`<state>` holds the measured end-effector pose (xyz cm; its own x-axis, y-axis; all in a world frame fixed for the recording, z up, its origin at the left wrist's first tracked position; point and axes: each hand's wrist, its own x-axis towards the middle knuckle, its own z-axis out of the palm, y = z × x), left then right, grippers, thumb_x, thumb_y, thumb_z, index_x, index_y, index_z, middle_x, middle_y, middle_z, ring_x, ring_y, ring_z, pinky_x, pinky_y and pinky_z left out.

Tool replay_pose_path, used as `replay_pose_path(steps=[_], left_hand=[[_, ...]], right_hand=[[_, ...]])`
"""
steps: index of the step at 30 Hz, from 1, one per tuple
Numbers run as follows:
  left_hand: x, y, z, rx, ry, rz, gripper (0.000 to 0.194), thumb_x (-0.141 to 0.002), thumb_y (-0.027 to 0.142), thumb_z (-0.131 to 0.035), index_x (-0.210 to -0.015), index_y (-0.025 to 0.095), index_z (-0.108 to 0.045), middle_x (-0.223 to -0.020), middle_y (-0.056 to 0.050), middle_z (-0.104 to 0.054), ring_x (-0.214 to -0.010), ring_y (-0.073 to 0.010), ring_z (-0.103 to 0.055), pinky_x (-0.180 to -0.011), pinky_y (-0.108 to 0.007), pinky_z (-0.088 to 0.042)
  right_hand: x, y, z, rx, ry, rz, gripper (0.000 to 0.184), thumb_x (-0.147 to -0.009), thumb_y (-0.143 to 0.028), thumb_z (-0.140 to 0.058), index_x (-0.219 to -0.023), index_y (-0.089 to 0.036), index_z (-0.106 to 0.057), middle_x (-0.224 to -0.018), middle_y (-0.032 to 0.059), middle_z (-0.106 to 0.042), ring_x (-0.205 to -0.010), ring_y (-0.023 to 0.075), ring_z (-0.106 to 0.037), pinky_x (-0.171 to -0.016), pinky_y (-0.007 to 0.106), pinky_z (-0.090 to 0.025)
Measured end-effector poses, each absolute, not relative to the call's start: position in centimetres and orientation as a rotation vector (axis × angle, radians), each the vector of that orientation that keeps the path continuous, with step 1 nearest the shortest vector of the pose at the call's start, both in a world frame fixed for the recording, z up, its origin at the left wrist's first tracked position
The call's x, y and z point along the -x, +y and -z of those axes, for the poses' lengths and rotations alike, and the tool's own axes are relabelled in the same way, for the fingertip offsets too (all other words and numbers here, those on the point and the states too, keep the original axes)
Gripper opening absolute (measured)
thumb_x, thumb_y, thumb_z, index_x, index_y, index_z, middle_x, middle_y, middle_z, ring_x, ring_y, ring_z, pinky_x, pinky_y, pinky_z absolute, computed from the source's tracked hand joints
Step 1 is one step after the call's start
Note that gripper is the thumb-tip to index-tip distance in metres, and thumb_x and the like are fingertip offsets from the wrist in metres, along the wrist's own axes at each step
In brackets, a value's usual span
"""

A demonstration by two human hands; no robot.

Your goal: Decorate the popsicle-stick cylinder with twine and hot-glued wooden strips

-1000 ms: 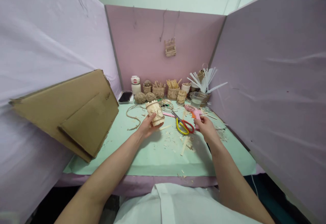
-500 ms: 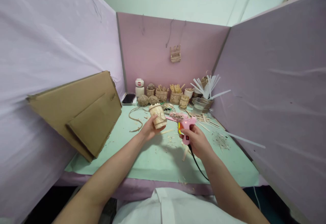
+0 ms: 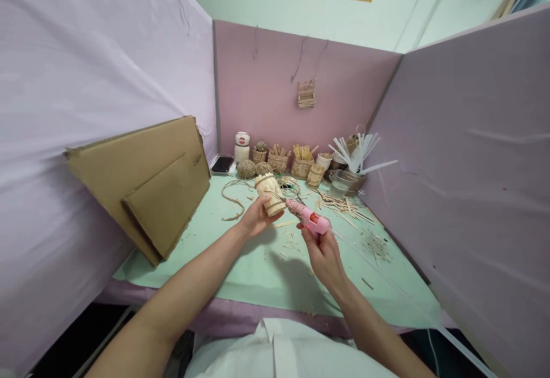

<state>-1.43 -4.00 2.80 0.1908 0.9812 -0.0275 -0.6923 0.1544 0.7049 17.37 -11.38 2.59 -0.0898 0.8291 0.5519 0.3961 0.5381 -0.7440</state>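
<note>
A small barrel-shaped wooden cup (image 3: 270,193) with twine bands is held tilted above the table, my left hand (image 3: 258,216) closed round its lower left side. My right hand (image 3: 321,252) grips a pink glue gun (image 3: 310,217), whose nozzle points left at the cup's right side. The tip is at or very near the cup's wall; I cannot tell if it touches. A long clear glue stick (image 3: 387,278) runs out of the gun's back toward the lower right. My fingers hide the gun's handle and trigger.
Twine balls (image 3: 246,168), small stick-filled baskets (image 3: 303,167) and a white jar (image 3: 242,148) line the back. Glue sticks (image 3: 358,152) stand in a tub at back right, near loose wooden strips (image 3: 346,206). Cardboard (image 3: 150,186) leans at left; a phone (image 3: 223,164) lies behind it.
My right hand has turned the glue gun, so its back now points toward me and lower right, with its nozzle at the cup. The view has shifted slightly; my left hand still holds the cup.
</note>
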Motion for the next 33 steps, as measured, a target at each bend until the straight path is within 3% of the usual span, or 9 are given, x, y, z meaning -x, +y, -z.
replay_pose_path(steps=[5, 21, 33], left_hand=[[1.2, -4.0, -2.4, -0.667, 0.555, -1.321, 0.033, -0.072, 0.013, -0.067, -0.104, 0.015, -0.067, -0.104, -0.008, -0.073, -0.095, -0.0201, -0.068, -0.097, -0.040, -0.052], [1.0, -4.2, -2.4, -0.727, 0.563, -1.311, 0.045, -0.067, 0.013, -0.079, -0.107, 0.021, -0.061, -0.118, -0.008, -0.068, -0.113, -0.0222, -0.063, -0.106, -0.044, -0.045], [0.8, -4.5, -2.8, -0.708, 0.611, -1.321, 0.050, -0.064, 0.012, -0.081, -0.108, 0.022, -0.060, -0.118, -0.007, -0.068, -0.114, -0.0234, -0.063, -0.107, -0.048, -0.045]], right_hand=[[-17.7, -10.9, -1.6, 1.047, -1.764, -0.249, 0.037, -0.098, -0.042, -0.047, -0.122, -0.020, -0.063, -0.118, 0.0136, -0.065, -0.112, 0.0287, -0.057, -0.100, 0.049, -0.046], [-17.8, -10.6, -0.6, 1.120, -1.729, -0.193, 0.035, -0.098, -0.041, -0.046, -0.120, -0.019, -0.062, -0.114, 0.0131, -0.063, -0.110, 0.0290, -0.055, -0.097, 0.049, -0.045], [-18.1, -10.7, -0.8, 1.147, -1.734, -0.229, 0.036, -0.099, -0.043, -0.044, -0.119, -0.019, -0.063, -0.110, 0.0134, -0.064, -0.112, 0.0296, -0.054, -0.100, 0.050, -0.043]])
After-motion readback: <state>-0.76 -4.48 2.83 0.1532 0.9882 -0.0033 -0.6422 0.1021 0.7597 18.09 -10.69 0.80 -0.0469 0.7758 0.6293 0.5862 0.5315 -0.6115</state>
